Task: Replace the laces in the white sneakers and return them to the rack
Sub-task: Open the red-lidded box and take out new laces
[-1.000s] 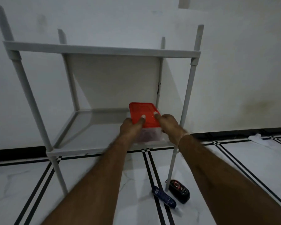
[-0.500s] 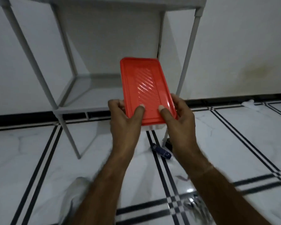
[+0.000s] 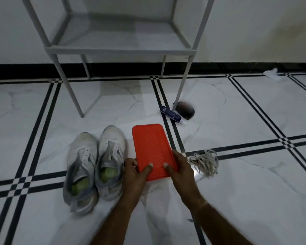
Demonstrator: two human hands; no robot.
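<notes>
Left hand (image 3: 132, 171) and right hand (image 3: 179, 169) clasp the red box (image 3: 153, 147) beside the sneakers (image 3: 95, 161), thumbs on top. Sneakers laceless, not yet on the rack (image 3: 120, 48)!

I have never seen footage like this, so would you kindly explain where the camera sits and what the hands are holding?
There is no machine here: a person wears one camera on the head, looking down at their own bare arms. The left hand and right hand grip a box with a red lid, low by the tiled floor. Left of it stand two white sneakers, their eyelets without laces. To the right lies a loose bundle of laces. Behind stands the grey rack, with a blue tube and a dark rounded object by its leg.
</notes>
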